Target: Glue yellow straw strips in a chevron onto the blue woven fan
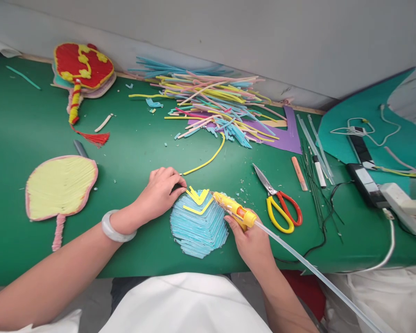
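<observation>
A blue rounded panel (199, 231) made of pipe cleaners lies flat on the green table. Short yellow pipe cleaner pieces (198, 198) form V shapes along its upper part. My left hand (163, 192) rests at the panel's upper left edge, thumb and forefinger pinched at the end of a yellow piece. Wrapped in my right hand (251, 240) is a yellow hot glue gun (234, 208), its nozzle pointing left, close over the right end of the yellow V. A long clear glue stick (305, 263) sticks out of its back. One longer yellow pipe cleaner (210, 161) curves beyond my left fingers.
Scissors (275, 199) lie open at right, near a marker (319, 171) and thin green wires (314, 194). Behind is a heap of coloured pipe cleaners (215, 95). A yellow fan (60, 187) and red fan (85, 67) lie left. Power strips and cords (365, 182) occupy the right.
</observation>
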A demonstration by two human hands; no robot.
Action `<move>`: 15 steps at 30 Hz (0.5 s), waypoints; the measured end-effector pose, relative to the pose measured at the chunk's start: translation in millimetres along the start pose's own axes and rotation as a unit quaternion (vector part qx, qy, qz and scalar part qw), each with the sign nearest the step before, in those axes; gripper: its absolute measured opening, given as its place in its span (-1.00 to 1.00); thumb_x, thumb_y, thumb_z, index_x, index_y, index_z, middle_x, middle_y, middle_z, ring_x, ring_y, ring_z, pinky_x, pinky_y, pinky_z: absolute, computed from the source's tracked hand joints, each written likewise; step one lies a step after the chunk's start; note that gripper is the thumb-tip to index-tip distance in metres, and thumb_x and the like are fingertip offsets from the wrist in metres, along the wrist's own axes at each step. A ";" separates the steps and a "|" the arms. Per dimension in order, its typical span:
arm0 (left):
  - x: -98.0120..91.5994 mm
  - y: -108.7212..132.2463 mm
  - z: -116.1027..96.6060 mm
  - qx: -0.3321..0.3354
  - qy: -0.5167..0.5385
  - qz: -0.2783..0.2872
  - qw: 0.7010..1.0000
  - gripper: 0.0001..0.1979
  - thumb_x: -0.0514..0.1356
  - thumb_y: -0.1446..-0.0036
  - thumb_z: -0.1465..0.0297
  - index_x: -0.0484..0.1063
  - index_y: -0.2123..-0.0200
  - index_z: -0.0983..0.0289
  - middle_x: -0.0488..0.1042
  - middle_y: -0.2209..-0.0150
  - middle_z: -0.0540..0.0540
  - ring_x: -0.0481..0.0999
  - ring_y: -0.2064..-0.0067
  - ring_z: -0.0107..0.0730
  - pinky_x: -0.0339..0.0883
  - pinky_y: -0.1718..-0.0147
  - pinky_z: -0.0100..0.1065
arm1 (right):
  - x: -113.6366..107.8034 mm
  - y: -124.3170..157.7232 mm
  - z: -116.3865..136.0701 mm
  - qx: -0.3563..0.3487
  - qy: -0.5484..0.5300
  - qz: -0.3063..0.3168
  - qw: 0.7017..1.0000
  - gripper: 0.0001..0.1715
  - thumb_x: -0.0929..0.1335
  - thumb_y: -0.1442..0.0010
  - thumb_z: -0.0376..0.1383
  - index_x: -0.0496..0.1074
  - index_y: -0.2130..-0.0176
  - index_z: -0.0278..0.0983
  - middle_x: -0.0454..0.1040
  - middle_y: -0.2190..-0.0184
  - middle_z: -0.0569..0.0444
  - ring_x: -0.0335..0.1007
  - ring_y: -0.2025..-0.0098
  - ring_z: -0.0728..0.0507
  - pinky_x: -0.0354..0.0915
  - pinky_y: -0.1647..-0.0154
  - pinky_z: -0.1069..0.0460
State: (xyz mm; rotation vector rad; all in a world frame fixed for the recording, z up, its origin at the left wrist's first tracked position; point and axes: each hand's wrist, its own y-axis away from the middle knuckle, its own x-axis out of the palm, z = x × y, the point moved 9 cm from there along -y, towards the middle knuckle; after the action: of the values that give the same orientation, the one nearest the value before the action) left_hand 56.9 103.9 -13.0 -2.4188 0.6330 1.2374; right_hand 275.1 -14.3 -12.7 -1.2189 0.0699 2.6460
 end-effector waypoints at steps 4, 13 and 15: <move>-0.4 -0.1 0.4 -0.002 0.002 -0.002 1.000 -0.93 0.18 -0.25 0.36 0.44 0.27 0.19 0.42 0.22 0.05 0.35 0.12 -0.21 0.14 0.02 -0.10 | -0.3 -1.4 -0.1 0.001 -0.004 -0.004 1.000 -0.58 0.29 -0.28 0.07 0.45 0.26 -0.21 0.52 0.30 -0.01 0.44 0.20 -0.23 0.35 0.19 -0.10; -0.3 -0.3 -0.5 -0.001 0.001 0.001 1.000 -0.95 0.19 -0.24 0.37 0.45 0.27 0.20 0.42 0.22 0.05 0.35 0.12 -0.21 0.13 0.02 -0.11 | -0.2 -4.6 -4.8 0.023 -0.021 0.005 1.000 -0.53 0.30 -0.26 0.09 0.47 0.21 -0.24 0.54 0.24 -0.04 0.44 0.15 -0.24 0.35 0.12 -0.13; -0.1 -0.3 -0.4 -0.001 -0.001 0.002 1.000 -0.94 0.19 -0.25 0.37 0.45 0.26 0.20 0.42 0.22 0.05 0.35 0.12 -0.22 0.13 0.02 -0.11 | -1.1 -6.8 -6.2 0.033 -0.033 0.008 0.999 -0.51 0.31 -0.25 0.10 0.48 0.19 -0.25 0.55 0.23 -0.06 0.45 0.13 -0.25 0.34 0.09 -0.14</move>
State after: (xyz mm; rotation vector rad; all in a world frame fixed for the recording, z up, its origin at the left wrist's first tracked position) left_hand 57.3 104.0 -12.7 -2.4179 0.6371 1.2422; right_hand 281.9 -8.8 -15.5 -1.1149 0.1558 2.6731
